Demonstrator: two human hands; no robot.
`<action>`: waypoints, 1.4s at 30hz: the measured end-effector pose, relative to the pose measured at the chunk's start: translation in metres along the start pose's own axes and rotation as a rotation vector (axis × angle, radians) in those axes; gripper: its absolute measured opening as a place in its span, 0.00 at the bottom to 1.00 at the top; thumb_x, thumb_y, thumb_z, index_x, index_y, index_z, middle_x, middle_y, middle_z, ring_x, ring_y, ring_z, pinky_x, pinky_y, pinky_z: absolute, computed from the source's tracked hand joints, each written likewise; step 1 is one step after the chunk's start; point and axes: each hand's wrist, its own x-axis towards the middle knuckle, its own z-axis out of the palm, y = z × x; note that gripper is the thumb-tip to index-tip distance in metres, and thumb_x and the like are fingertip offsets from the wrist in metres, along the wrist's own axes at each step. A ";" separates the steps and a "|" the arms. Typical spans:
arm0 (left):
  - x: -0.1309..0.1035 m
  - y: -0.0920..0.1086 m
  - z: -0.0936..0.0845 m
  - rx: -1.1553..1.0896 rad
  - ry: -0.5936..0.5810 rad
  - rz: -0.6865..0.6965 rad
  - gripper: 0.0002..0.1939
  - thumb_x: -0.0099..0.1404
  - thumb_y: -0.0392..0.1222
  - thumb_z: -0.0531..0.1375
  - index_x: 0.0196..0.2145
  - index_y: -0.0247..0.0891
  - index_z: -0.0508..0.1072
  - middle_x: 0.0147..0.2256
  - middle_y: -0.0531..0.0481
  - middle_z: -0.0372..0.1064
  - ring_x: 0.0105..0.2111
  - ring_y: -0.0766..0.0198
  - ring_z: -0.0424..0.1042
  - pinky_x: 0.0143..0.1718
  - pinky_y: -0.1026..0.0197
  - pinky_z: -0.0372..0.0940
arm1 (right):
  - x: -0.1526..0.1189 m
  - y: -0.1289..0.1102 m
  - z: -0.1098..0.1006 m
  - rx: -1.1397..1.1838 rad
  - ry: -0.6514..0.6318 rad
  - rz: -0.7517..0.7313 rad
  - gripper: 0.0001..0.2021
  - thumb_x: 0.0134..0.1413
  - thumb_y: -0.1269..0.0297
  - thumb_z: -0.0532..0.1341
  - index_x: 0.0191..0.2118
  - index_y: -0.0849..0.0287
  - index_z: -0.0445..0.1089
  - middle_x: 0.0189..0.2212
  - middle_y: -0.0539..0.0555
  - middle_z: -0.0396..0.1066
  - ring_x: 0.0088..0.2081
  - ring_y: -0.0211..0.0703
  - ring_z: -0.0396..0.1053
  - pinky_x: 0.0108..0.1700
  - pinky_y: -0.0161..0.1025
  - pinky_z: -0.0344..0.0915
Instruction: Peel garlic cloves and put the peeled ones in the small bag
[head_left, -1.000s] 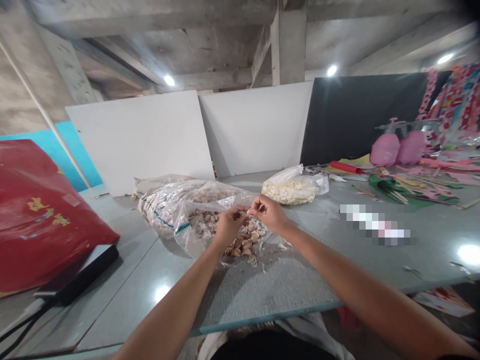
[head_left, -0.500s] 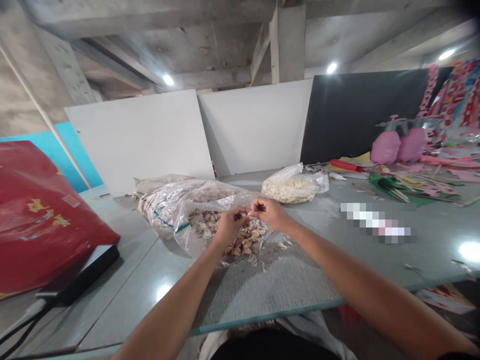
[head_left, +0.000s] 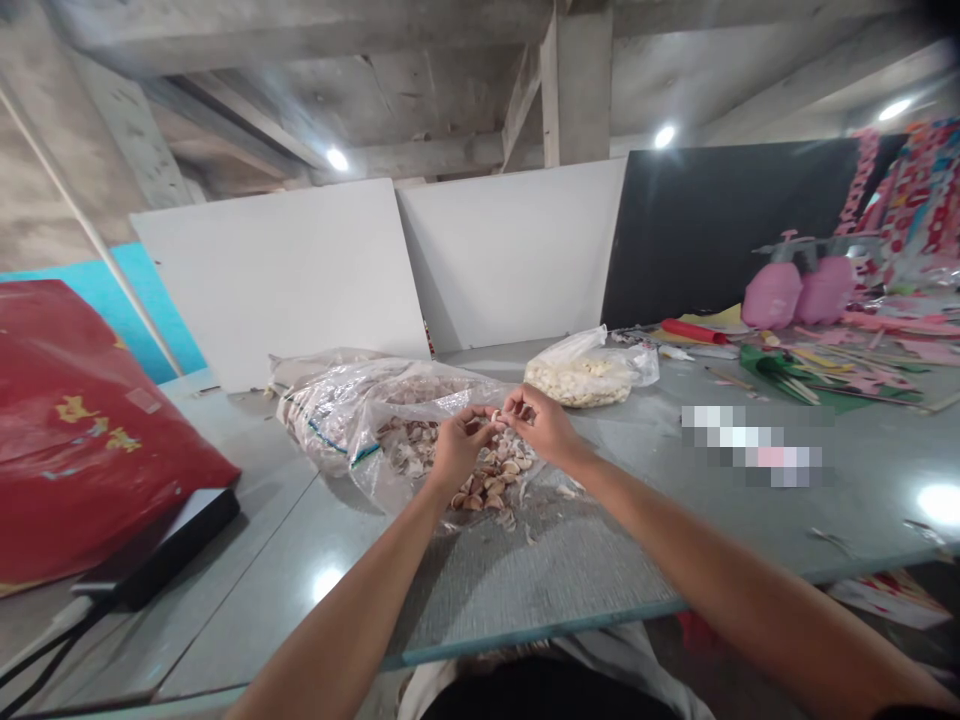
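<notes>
My left hand (head_left: pixel 462 446) and my right hand (head_left: pixel 537 422) meet above a heap of unpeeled garlic cloves (head_left: pixel 489 486). Pinched between the fingertips of both is one small pale garlic clove (head_left: pixel 498 418). The heap lies at the mouth of a large clear plastic bag (head_left: pixel 337 405), which holds more cloves and spreads to the left. Behind my right hand stands a clear bag of peeled garlic (head_left: pixel 577 378). Bits of dry skin (head_left: pixel 570 491) are scattered on the grey table (head_left: pixel 540 570) near the heap.
A red bag (head_left: pixel 97 430) and a black box with a cable (head_left: pixel 169 545) are on the left. Pink spray bottles (head_left: pixel 799 290), a red roll (head_left: pixel 694 331) and paper scraps (head_left: pixel 825 370) lie at the right. White boards (head_left: pixel 517 250) lean behind the table.
My hands have shifted only slightly over the heap, and the fingers have turned a little around the clove. The bags and other things have stayed in place.
</notes>
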 end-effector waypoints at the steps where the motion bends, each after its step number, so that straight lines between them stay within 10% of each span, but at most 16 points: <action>1: 0.000 0.001 0.000 -0.009 -0.002 0.008 0.16 0.48 0.45 0.64 0.33 0.33 0.71 0.22 0.54 0.65 0.19 0.73 0.62 0.23 0.68 0.60 | 0.000 -0.002 -0.001 -0.007 -0.005 -0.019 0.05 0.49 0.63 0.58 0.30 0.58 0.62 0.28 0.50 0.63 0.29 0.35 0.60 0.31 0.32 0.59; 34: -0.003 -0.007 -0.008 0.222 -0.065 -0.006 0.15 0.48 0.44 0.63 0.33 0.33 0.75 0.18 0.53 0.67 0.18 0.69 0.64 0.20 0.68 0.57 | 0.002 0.013 -0.001 0.218 -0.232 0.147 0.05 0.46 0.65 0.58 0.27 0.60 0.62 0.22 0.46 0.62 0.25 0.32 0.58 0.29 0.31 0.55; 42: 0.001 0.007 -0.003 -0.068 0.019 -0.010 0.14 0.46 0.45 0.65 0.28 0.33 0.71 0.22 0.55 0.67 0.19 0.73 0.62 0.22 0.69 0.60 | -0.003 0.011 0.013 0.278 -0.229 0.116 0.10 0.47 0.61 0.60 0.29 0.58 0.57 0.24 0.46 0.58 0.26 0.33 0.57 0.29 0.31 0.57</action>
